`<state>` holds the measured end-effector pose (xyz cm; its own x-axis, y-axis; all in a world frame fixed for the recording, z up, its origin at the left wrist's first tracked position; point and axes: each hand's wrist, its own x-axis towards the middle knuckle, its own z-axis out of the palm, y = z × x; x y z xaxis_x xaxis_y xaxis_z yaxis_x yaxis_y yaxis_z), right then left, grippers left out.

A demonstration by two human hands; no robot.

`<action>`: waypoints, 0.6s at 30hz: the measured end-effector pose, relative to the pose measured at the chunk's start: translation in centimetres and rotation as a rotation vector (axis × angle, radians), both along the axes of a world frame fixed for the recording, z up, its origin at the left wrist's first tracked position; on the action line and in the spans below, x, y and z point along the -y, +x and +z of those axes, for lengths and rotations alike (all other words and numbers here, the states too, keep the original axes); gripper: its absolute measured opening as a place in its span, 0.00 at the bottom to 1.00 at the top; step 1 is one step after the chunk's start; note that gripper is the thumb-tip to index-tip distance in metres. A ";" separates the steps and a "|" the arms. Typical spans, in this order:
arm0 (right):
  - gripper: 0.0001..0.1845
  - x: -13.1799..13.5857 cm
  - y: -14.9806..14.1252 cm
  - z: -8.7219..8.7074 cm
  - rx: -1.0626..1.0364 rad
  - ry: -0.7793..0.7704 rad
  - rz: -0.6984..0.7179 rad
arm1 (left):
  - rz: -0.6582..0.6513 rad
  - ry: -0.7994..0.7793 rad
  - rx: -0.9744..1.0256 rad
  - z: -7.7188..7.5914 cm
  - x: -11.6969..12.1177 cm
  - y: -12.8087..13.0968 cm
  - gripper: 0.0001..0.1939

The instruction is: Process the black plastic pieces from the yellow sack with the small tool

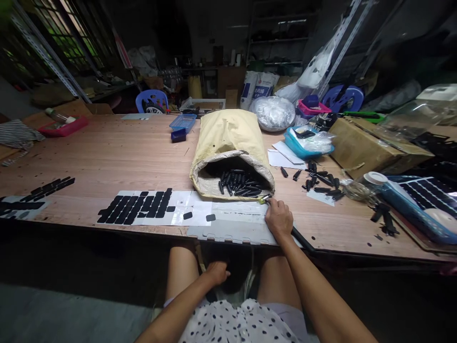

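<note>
My right hand [279, 217] rests at the near edge of the wooden table [117, 152], fingers closed round a small greenish-tipped tool [264, 199] that points at the mouth of a yellow sack [228, 143]. The sack lies on its side, and several black cylindrical parts [240, 183] show inside it. A white sheet with rows of black pads [137, 208] lies left of that hand. My left hand [216, 273] hangs below the table edge between my knees, fingers curled; what it holds, if anything, is hidden.
Loose black parts [319, 181] lie right of the sack beside a cardboard box [371, 145] and a blue tray [307, 143]. A solar panel [426, 193] sits far right. More black strips [46, 187] lie at the left. Blue chairs and shelves stand behind.
</note>
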<state>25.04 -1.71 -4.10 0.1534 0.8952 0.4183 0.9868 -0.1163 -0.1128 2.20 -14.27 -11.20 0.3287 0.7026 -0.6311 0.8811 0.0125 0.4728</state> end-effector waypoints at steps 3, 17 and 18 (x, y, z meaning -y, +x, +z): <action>0.14 0.0 0.0 -0.1 0.006 -0.005 0.003 | -0.144 0.025 0.207 3.9 -0.7 0.2 0.14; 0.14 0.0 -0.4 0.2 0.000 -0.018 -0.002 | 0.641 0.486 -0.176 14.5 -21.1 0.2 0.13; 0.14 0.0 -0.5 0.2 0.002 -0.019 -0.003 | 0.647 0.481 -0.192 14.0 -21.2 0.2 0.14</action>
<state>24.58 -1.72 -3.90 0.1551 0.9028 0.4011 0.9866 -0.1210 -0.1090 2.40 6.90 2.84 -0.3167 0.9233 -0.2171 0.8351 0.3800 0.3978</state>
